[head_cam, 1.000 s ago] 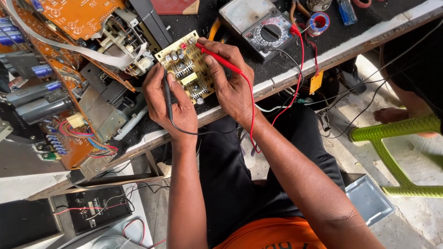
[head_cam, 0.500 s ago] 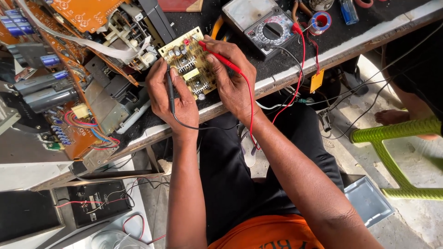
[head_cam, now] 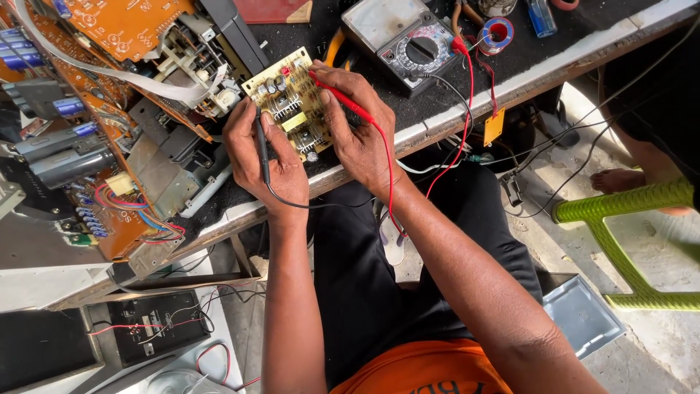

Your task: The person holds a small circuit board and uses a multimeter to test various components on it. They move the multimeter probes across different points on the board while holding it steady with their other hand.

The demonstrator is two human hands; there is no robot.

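Observation:
A small yellowish circuit board (head_cam: 286, 95) lies on the dark bench top, studded with small components. My left hand (head_cam: 264, 157) grips a black test probe (head_cam: 261, 142) whose tip points at the board's left side. My right hand (head_cam: 359, 131) grips a red test probe (head_cam: 343, 98), tip touching the board's upper right part. Black and red leads run back to an analogue multimeter (head_cam: 405, 40) lying behind the board.
An opened amplifier chassis with orange boards (head_cam: 109, 102) and capacitors fills the bench's left side. A solder spool (head_cam: 499, 33) sits near the meter. Another person's foot (head_cam: 620, 179) and a green plastic stool (head_cam: 627, 241) are at the right. A metal lid (head_cam: 583, 314) lies on the floor.
The view has shifted slightly; both hands stay on the board, with the probes held in much the same spots.

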